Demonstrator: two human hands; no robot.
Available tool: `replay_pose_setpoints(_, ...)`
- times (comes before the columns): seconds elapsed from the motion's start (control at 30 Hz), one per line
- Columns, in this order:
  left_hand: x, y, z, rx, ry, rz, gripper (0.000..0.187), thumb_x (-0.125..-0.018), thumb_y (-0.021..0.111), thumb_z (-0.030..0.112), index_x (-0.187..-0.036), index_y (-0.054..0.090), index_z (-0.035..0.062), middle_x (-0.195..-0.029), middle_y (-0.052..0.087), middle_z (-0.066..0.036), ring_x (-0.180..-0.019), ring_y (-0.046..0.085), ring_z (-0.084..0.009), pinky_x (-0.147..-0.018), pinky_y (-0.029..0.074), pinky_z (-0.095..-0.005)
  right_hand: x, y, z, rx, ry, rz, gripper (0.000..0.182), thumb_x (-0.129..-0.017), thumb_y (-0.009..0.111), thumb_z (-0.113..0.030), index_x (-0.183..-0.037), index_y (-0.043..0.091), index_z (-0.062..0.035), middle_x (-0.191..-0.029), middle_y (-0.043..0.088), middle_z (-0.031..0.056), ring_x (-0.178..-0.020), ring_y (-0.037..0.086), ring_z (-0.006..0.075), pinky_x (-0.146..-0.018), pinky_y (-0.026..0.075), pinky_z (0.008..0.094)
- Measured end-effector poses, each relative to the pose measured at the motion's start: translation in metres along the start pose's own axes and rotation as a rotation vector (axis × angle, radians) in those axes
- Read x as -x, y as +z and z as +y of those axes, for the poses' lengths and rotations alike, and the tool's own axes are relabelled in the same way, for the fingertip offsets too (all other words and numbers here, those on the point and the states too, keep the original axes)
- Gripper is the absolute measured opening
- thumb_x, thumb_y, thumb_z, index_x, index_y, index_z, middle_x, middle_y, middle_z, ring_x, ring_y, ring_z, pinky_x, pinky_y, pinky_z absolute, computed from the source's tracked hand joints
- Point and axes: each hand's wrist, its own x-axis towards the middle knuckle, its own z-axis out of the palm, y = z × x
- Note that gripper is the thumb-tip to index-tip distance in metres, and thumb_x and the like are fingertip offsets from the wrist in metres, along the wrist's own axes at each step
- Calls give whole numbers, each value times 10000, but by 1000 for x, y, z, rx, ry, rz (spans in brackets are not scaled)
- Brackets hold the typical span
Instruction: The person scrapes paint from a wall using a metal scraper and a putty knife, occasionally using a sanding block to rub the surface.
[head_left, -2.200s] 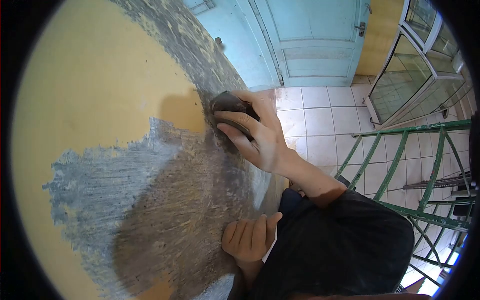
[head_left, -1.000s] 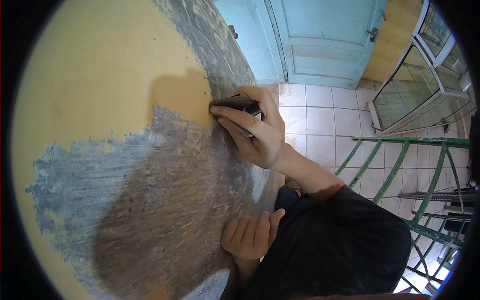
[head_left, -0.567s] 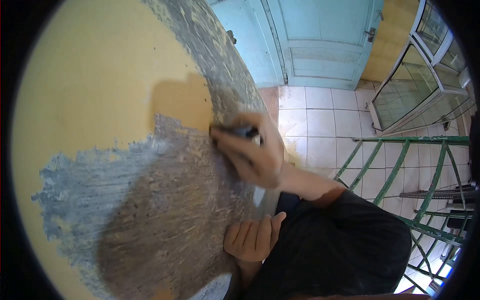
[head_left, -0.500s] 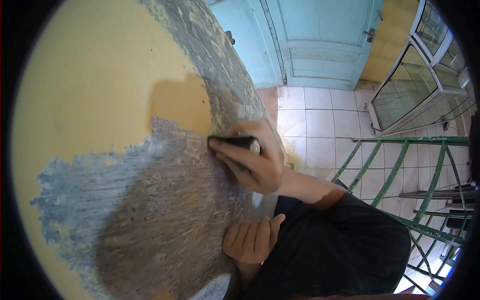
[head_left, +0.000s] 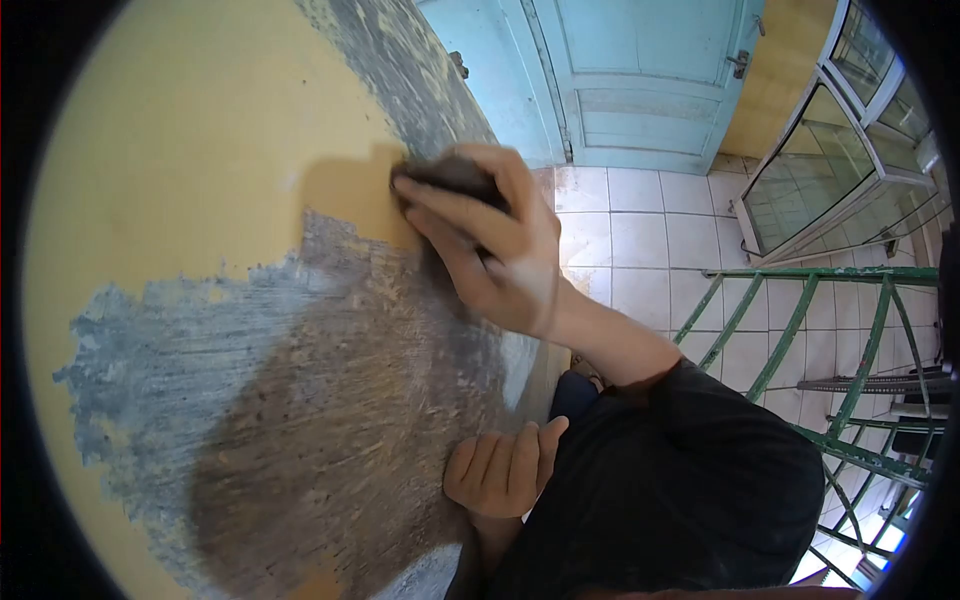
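Note:
My right hand (head_left: 490, 235) is closed around a dark, flat hand tool (head_left: 455, 178), its fingers stretched along it. The tool is at the edge where the yellow paint (head_left: 190, 150) meets the rough grey band of the wall. Slight motion blur hides its exact shape. Lower down, my left hand (head_left: 500, 470) rests against the wall with its fingers curled in and the thumb up; nothing shows in it. A scraped patch (head_left: 330, 400) of bare grey and brown surface, partly in shadow, spreads left of both hands.
Pale blue doors (head_left: 645, 80) stand at the top. To the right are a glass-paned metal frame (head_left: 815, 170) and a green metal scaffold or ladder (head_left: 790, 340) over white floor tiles (head_left: 640, 240). A black sleeve (head_left: 740, 450) covers my upper right arm.
My right hand has moved up along the wall with the dark tool still in it. My left hand has stayed in nearly the same place.

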Motion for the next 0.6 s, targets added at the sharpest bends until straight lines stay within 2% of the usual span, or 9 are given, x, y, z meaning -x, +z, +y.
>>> replay_pose_setpoints(0.1, -1, 1, -1, 6, 11, 10, 314, -930, 793, 255, -726, 625, 84, -539, 541, -12, -473, 546, -165, -485, 364, -305, 24, -3, -13, -32, -55, 12, 290, -821, 804, 29, -1107, 779, -11, -1129, 638, 135, -890, 664, 225, -706, 530, 315)
replay_pose_setpoints(0.17, -5, 5, -2, 6, 20, 21, 315, -928, 793, 251, -721, 624, 85, -541, 541, -14, -477, 548, -167, -485, 364, -308, 31, -12, -17, -39, -27, -73, 270, -826, 796, 28, -1092, 780, -14, -1141, 652, 143, -887, 679, 233, -714, 537, 309)
replay_pose_setpoints(0.3, -3, 0, 2, 1, -14, -19, 327, -932, 789, 255, -704, 625, 89, -551, 551, -16, -490, 558, -169, -491, 374, -309, -9, 1, 5, -15, -76, 27, 276, -810, 806, 34, -1081, 789, -20, -1139, 672, 152, -881, 689, 223, -717, 534, 300)
replay_pose_setpoints(0.43, -4, 0, 1, -3, -11, -36, 334, -936, 788, 266, -703, 628, 87, -560, 564, -19, -492, 562, -171, -495, 379, -309, 11, -6, -19, -48, -28, 29, 241, -808, 788, 65, -1031, 793, -25, -1110, 693, 163, -889, 704, 233, -730, 558, 297)
replay_pose_setpoints(0.5, -4, 3, -2, -10, 6, 1, 334, -937, 787, 269, -707, 629, 86, -555, 562, -17, -488, 561, -168, -493, 379, -308, 19, -11, -25, -49, 19, -51, 214, -807, 774, 84, -988, 796, -28, -1077, 701, 161, -885, 701, 236, -725, 564, 301)
replay_pose_setpoints(0.53, -2, 3, -1, -12, 17, 19, 334, -937, 787, 273, -711, 631, 84, -551, 560, -15, -484, 559, -165, -491, 379, -308, 15, -2, -17, -81, -2, 25, 216, -776, 788, 94, -970, 793, -1, -1047, 709, 158, -884, 697, 237, -717, 558, 301)
replay_pose_setpoints(0.6, -2, 0, 1, -11, 8, -5, 333, -940, 784, 278, -715, 632, 84, -545, 557, -11, -479, 557, -159, -488, 376, -305, -6, 2, -7, -38, 54, 40, 220, -760, 798, 93, -967, 787, 17, -1052, 711, 160, -876, 698, 242, -716, 558, 303)
